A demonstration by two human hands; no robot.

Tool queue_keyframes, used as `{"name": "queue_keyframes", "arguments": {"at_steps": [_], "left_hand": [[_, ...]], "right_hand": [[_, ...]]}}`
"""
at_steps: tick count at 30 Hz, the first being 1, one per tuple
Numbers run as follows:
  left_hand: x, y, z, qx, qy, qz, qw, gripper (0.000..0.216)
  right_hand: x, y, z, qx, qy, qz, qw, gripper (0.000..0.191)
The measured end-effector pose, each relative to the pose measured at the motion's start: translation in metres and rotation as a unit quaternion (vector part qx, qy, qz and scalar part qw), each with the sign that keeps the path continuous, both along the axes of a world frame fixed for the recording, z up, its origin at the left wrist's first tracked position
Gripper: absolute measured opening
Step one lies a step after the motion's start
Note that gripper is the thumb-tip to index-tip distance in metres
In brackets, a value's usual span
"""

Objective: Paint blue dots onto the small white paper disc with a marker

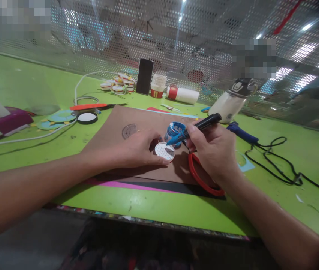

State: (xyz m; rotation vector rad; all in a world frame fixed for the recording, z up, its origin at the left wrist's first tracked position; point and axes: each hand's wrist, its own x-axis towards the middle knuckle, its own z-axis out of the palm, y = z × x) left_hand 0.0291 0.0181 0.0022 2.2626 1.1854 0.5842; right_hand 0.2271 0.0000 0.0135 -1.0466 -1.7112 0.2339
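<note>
Between the fingers and thumb of my left hand [137,150] is a small white disc [164,152] with a dark grid pattern on its face. My right hand [214,146] grips a blue marker [183,135] with a black rear end, its tip at the disc's upper edge. Just behind the disc stands a small blue jar [175,129]. Red-handled scissors [201,180] lie partly under my right hand, their blades mostly hidden. All this is over a brown board [111,131] with a round printed mark.
A phone [144,76], paper cups [181,95] and a pile of small round pieces [120,82] stand at the back. To the right are a white bottle [228,103] and a blue-handled tool [243,134] with a black cord. A purple power strip [10,122] sits left.
</note>
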Motion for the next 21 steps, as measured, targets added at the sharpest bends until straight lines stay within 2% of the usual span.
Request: {"name": "queue_keyframes", "arguments": {"at_steps": [8, 11, 16, 18, 21], "left_hand": [[0.002, -0.001, 0.003, -0.003, 0.011, 0.012, 1.0, 0.04], [0.003, -0.002, 0.005, 0.004, 0.028, 0.024, 0.999, 0.041], [0.004, -0.006, 0.008, -0.003, 0.027, 0.023, 0.999, 0.042], [0.004, -0.007, 0.008, -0.015, 0.015, 0.043, 0.999, 0.048], [0.004, -0.008, 0.009, -0.025, 0.009, 0.036, 0.999, 0.043]], "right_hand": [[0.002, 0.0, -0.002, -0.028, -0.01, -0.014, 0.999, 0.012], [-0.001, -0.002, 0.001, -0.033, 0.0, -0.016, 0.999, 0.014], [-0.007, -0.01, 0.015, -0.021, 0.099, -0.01, 0.995, 0.011], [-0.003, -0.009, 0.021, -0.009, 0.149, -0.021, 0.989, 0.012], [0.008, -0.001, 0.026, 0.012, 0.213, -0.019, 0.977, 0.019]]}}
